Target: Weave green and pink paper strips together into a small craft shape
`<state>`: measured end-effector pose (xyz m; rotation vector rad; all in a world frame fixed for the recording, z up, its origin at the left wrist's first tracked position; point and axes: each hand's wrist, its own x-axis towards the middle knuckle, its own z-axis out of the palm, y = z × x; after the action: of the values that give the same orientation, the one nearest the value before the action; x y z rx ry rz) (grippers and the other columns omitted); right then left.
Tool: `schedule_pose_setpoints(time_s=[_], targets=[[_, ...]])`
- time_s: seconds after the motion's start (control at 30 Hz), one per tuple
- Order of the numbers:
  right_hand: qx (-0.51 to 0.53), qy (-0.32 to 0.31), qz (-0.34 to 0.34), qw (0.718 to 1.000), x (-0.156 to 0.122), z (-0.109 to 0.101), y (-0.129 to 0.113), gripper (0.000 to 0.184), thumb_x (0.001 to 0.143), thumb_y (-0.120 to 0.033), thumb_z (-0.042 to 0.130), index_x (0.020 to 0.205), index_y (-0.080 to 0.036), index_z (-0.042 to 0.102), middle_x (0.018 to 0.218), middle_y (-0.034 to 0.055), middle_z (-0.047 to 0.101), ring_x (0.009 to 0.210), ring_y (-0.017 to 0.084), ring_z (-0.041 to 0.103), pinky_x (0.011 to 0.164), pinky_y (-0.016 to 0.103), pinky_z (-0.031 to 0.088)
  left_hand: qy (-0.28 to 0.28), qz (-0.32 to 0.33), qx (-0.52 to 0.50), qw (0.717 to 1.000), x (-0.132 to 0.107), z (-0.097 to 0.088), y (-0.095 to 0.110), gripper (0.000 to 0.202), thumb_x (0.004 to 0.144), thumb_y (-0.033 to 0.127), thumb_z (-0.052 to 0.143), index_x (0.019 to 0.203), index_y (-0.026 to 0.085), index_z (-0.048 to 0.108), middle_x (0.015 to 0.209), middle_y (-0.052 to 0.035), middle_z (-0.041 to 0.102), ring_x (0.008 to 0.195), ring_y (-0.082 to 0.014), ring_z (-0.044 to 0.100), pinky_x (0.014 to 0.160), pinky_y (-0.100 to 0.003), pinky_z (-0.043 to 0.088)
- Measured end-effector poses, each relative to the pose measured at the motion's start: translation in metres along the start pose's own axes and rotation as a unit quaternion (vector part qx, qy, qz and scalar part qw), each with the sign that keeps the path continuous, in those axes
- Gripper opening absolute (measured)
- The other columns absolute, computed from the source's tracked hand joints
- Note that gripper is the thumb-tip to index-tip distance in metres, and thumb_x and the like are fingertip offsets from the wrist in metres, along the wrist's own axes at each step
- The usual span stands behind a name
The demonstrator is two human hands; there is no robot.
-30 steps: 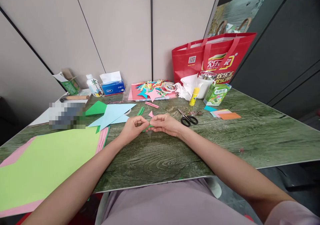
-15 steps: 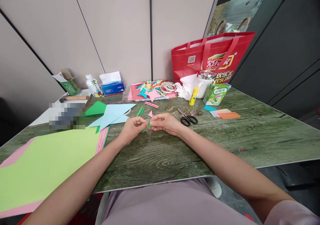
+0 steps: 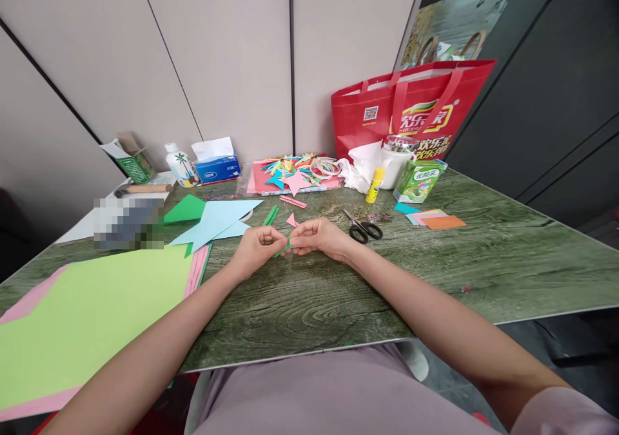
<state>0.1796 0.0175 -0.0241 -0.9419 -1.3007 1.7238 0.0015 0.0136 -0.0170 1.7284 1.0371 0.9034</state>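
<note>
Above the middle of the table, my left hand [image 3: 260,249] and my right hand [image 3: 316,238] meet, fingertips almost touching. Between them they pinch a narrow green paper strip [image 3: 282,251]; the fingers hide part of it. Just beyond the hands lie more green paper strips [image 3: 271,215] and a small pink paper triangle [image 3: 292,220]. Farther back is a folded pink strip [image 3: 293,202]. Scissors [image 3: 365,229] with black handles rest to the right of my right hand.
Light blue paper [image 3: 222,219] and a stack of large green and pink sheets [image 3: 106,312] lie left. At the back stand a tissue box [image 3: 217,167], a bottle [image 3: 181,165], a glue stick [image 3: 374,185], a white mug [image 3: 394,166], a drink carton [image 3: 420,182] and a red bag [image 3: 358,125].
The fingers of my right hand have shifted slightly on the green paper strip, so its held end looks thinner. Both hands stay in the same place.
</note>
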Motion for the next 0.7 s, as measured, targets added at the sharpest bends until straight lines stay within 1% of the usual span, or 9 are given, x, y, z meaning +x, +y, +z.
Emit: schedule_pose_setpoints(time_s=[0.17,0.57,0.7], targets=[[-0.01,0.009,-0.009,1.0,-0.0001,0.0008,-0.001,0.031,0.047,-0.029,0.08,0.067,-0.01,0.066,0.055,0.0006,0.065,0.053,0.009,0.061,0.054,0.02,0.051,0.003,0.004,0.006,1.0,-0.0003,-0.0001,0.0014,0.018,0.067,0.032,0.064,0.067,0.014,0.063,0.059,-0.0016,0.066,0.053,-0.0129,0.06,0.055,-0.024,0.048],[-0.022,0.024,-0.046,0.998,0.0004,0.0041,0.0,0.03,0.048,-0.031,0.08,0.066,-0.011,0.066,0.055,0.0004,0.065,0.053,0.009,0.06,0.053,0.02,0.05,0.014,-0.006,-0.014,1.0,-0.0004,0.0001,0.0021,0.015,0.067,0.028,0.065,0.066,0.013,0.063,0.059,-0.002,0.066,0.053,-0.0123,0.059,0.054,-0.023,0.047],[-0.024,0.032,-0.061,0.997,0.0004,0.0058,-0.0005,0.032,0.044,-0.03,0.081,0.065,-0.012,0.065,0.054,-0.0006,0.064,0.051,0.009,0.059,0.052,0.02,0.049,0.017,-0.007,-0.02,1.0,0.0,0.0002,0.0031,0.015,0.067,0.027,0.065,0.066,0.013,0.063,0.058,-0.0019,0.065,0.052,-0.0119,0.059,0.053,-0.023,0.046]])
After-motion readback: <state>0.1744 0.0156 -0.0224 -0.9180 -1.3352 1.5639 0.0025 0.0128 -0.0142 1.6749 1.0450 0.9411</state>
